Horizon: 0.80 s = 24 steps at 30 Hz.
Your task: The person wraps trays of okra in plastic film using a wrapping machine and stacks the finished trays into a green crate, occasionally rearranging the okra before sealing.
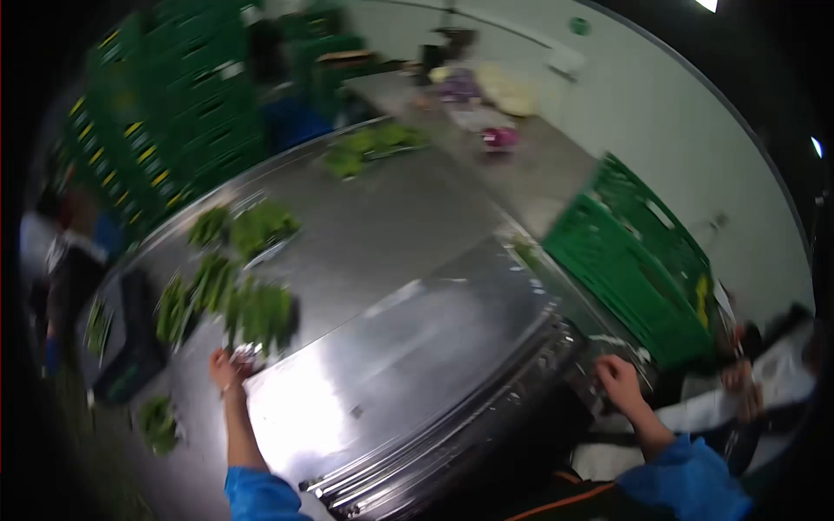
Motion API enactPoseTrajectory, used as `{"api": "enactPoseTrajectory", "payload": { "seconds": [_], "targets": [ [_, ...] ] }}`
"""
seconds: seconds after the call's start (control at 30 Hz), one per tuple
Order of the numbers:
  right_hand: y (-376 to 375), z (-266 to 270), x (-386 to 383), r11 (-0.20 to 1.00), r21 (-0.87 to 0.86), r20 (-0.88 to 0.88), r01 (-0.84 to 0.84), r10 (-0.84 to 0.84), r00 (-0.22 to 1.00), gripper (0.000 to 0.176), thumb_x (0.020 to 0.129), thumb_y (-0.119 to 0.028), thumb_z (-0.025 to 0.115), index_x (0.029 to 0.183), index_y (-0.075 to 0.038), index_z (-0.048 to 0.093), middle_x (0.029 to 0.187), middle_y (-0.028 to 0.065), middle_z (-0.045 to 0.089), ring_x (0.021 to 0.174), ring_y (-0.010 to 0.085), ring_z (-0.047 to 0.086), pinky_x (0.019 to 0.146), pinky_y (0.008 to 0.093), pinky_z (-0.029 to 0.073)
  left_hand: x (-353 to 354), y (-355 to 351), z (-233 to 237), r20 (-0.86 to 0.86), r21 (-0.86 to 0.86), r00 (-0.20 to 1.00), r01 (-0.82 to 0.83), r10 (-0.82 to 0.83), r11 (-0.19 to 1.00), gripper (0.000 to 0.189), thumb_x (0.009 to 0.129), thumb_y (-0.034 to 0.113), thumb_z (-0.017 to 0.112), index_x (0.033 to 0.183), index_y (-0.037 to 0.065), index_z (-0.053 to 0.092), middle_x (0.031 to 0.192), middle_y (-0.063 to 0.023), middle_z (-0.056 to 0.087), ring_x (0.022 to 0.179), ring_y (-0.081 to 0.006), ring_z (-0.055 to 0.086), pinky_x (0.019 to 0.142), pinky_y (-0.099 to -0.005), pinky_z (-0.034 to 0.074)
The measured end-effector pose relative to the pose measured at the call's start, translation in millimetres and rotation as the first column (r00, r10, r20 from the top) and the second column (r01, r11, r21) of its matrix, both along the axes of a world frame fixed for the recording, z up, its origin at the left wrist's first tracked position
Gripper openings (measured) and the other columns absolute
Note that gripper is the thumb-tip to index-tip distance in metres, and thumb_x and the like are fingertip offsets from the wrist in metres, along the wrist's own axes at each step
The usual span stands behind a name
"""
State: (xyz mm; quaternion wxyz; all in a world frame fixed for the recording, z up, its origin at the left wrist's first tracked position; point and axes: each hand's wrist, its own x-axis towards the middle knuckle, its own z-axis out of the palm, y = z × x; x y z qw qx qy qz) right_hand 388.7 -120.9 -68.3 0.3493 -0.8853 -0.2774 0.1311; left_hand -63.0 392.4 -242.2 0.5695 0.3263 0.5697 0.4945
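On the left of the steel table, my left hand has its fingers bent around the near end of a green leafy bundle, where something shiny shows. More leafy bundles lie beyond it, and one lies nearer to me on the left. At the right, my right hand is raised over the table's right edge, its fingers curled. Blur hides whether anything is in it. Between my hands stretches a shiny steel surface.
A green crate stands at the right. Stacked green crates rise at the back left, and a dark crate sits at the left edge. A person is at the far left. Purple and pale items lie on the back counter.
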Motion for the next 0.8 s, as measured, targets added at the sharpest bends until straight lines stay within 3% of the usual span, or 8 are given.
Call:
{"api": "enactPoseTrajectory", "payload": {
  "seconds": [0.07, 0.3, 0.4, 0.47, 0.57, 0.6, 0.73, 0.8],
  "targets": [
    [-9, 5, 4, 0.993, 0.098, -0.109, 0.061, -0.051, 0.993, 0.015, 0.081, -0.009, 0.052, 0.091, 0.000, 0.058, 0.068, 0.0051, 0.060, 0.059, 0.0073, 0.056, 0.053, 0.0212, 0.044, -13, 21, -1, 0.037, 0.030, 0.998, -0.045, 0.044, 0.999, 0.024, 0.083, 0.028, 0.055, 0.098, 0.012, 0.046, 0.093, -0.0047, 0.053, 0.069, -0.0231, 0.061, 0.045, -0.0343, 0.052],
    [-6, 9, 14, 0.959, 0.229, -0.143, 0.166, -0.135, 0.980, 0.016, 0.082, -0.007, 0.050, 0.094, 0.000, 0.057, 0.074, 0.0063, 0.062, 0.061, 0.0086, 0.058, 0.056, 0.0213, 0.045, 1, 37, 137, -0.153, 0.135, 0.956, 0.270, -0.249, 0.953, 0.022, 0.085, 0.030, 0.053, 0.099, 0.014, 0.049, 0.088, -0.0011, 0.058, 0.072, -0.0169, 0.062, 0.046, -0.0266, 0.050],
    [14, 14, 13, 0.939, 0.340, -0.186, 0.044, 0.021, 0.982, 0.015, 0.083, -0.006, 0.050, 0.094, 0.000, 0.057, 0.077, 0.0071, 0.062, 0.064, 0.0092, 0.058, 0.058, 0.0211, 0.046, 43, -8, 182, -0.192, 0.064, 0.863, 0.485, -0.467, 0.872, 0.026, 0.086, 0.028, 0.050, 0.105, 0.011, 0.047, 0.089, -0.0038, 0.059, 0.075, -0.0182, 0.062, 0.050, -0.0279, 0.049],
    [32, 16, 8, 0.923, 0.380, -0.167, -0.059, 0.131, 0.977, 0.014, 0.083, -0.005, 0.050, 0.095, 0.000, 0.057, 0.079, 0.0076, 0.062, 0.067, 0.0089, 0.058, 0.059, 0.0208, 0.046, 84, -60, 202, -0.194, -0.001, 0.817, 0.553, -0.543, 0.833, 0.032, 0.086, 0.028, 0.051, 0.108, 0.007, 0.044, 0.100, -0.0074, 0.054, 0.080, -0.0211, 0.062, 0.052, -0.0272, 0.049],
    [57, 23, 2, 0.896, 0.418, -0.204, -0.151, 0.254, 0.945, 0.017, 0.083, -0.005, 0.050, 0.098, 0.001, 0.056, 0.079, 0.0079, 0.062, 0.067, 0.0086, 0.056, 0.061, 0.0205, 0.046, 118, -95, 176, -0.051, -0.107, 0.770, 0.629, -0.636, 0.770, 0.031, 0.086, 0.022, 0.050, 0.107, 0.001, 0.043, 0.097, -0.0118, 0.051, 0.080, -0.0269, 0.061, 0.056, -0.0349, 0.055],
    [64, 24, 0, 0.876, 0.450, -0.210, -0.174, 0.293, 0.933, 0.017, 0.083, -0.004, 0.050, 0.099, 0.001, 0.055, 0.080, 0.0079, 0.062, 0.066, 0.0086, 0.056, 0.061, 0.0206, 0.046, 126, -103, 173, -0.011, -0.077, 0.757, 0.651, -0.654, 0.755, 0.033, 0.085, 0.023, 0.052, 0.109, 0.001, 0.043, 0.096, -0.0131, 0.053, 0.075, -0.0250, 0.062, 0.050, -0.0329, 0.053],
    [99, 51, -28, 0.813, 0.449, -0.177, -0.371, 0.488, 0.855, 0.015, 0.082, -0.003, 0.051, 0.095, 0.002, 0.057, 0.080, 0.0070, 0.062, 0.067, 0.0094, 0.058, 0.061, 0.0211, 0.046, 150, -120, 188, -0.046, -0.101, 0.717, 0.689, -0.695, 0.718, 0.031, 0.084, 0.021, 0.055, 0.105, 0.002, 0.045, 0.099, -0.0134, 0.054, 0.077, -0.0240, 0.062, 0.053, -0.0307, 0.054],
    [121, 51, -39, 0.699, 0.474, -0.022, -0.536, 0.617, 0.786, 0.014, 0.080, -0.002, 0.053, 0.093, 0.001, 0.058, 0.081, 0.0086, 0.061, 0.066, 0.0136, 0.059, 0.062, 0.0234, 0.046, 161, -130, 193, -0.367, -0.179, 0.494, 0.794, -0.789, 0.580, 0.037, 0.080, 0.024, 0.060, 0.107, 0.002, 0.047, 0.105, -0.0149, 0.052, 0.081, -0.0235, 0.061, 0.052, -0.0294, 0.054]
  ]
}}
